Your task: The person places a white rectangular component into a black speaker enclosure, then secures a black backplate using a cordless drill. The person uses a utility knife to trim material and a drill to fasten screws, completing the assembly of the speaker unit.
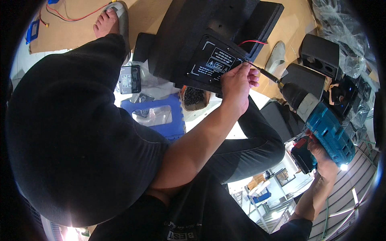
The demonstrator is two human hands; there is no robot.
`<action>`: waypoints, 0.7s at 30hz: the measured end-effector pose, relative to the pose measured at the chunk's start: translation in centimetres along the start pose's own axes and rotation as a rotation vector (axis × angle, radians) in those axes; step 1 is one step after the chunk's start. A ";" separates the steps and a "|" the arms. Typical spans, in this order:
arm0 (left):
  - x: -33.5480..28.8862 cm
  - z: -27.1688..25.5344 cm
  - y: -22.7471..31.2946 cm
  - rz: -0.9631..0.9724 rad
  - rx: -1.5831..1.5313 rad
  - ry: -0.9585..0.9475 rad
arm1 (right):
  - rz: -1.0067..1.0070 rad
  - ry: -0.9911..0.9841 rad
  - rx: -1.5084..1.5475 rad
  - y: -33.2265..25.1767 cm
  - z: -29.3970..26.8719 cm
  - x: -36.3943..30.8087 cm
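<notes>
My right hand (320, 154) grips a teal cordless drill (330, 130) by its handle. The drill's long dark bit (265, 72) points at the upper right edge of a black panel (215, 60) with white print. That panel lies on a large black speaker-like box (181, 36), which is tilted in front of me. At the panel's edge my left hand (237, 84) is closed, thumb and fingertips pinched beside the bit's tip. Whatever is between those fingertips is too small to make out. A red wire (253, 41) comes out of the box just above.
Below the box stand an open container of small dark screws (196, 97) and a blue plastic frame (155, 116). Another printed panel (130, 79) lies left of them. Several black boxes (320, 56) and clear plastic wrap (341, 28) crowd the right. Cardboard (72, 26) covers the floor ahead.
</notes>
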State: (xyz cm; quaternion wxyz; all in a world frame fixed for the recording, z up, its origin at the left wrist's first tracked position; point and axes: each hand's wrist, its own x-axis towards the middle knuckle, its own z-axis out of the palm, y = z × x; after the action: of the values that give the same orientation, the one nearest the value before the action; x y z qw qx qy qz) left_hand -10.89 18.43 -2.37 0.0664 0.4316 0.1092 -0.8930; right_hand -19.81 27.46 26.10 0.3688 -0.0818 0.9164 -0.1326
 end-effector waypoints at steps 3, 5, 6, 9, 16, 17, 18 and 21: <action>-0.1 0.1 0.1 0.000 0.011 0.014 | -0.033 0.009 0.003 0.0 0.0 0.2; -0.1 0.1 0.1 -0.002 0.014 0.023 | -0.143 -0.011 0.021 -0.1 0.2 0.3; 0.0 0.2 0.1 -0.004 0.014 0.027 | -0.161 0.002 -0.015 -0.2 0.2 0.4; 0.0 0.2 0.0 -0.005 0.005 0.037 | -0.176 0.026 -0.069 -0.6 0.3 0.5; -0.1 0.2 0.0 -0.002 0.006 0.026 | -0.139 -0.003 -0.070 -0.8 0.0 0.6; -0.1 0.2 0.1 -0.005 0.012 0.027 | -0.136 -0.009 -0.062 -0.8 0.0 0.6; -0.2 0.2 0.1 -0.008 0.014 0.028 | -0.162 -0.011 -0.096 -0.7 0.1 0.5; -0.2 0.3 0.2 -0.014 0.020 0.023 | -0.180 0.008 -0.123 -0.5 0.5 0.3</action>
State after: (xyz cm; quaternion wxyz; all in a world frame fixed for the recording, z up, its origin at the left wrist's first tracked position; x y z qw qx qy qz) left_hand -10.92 18.19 -2.03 0.0547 0.4415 0.1040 -0.8895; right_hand -19.65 26.78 25.74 0.3458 -0.1859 0.9132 -0.1089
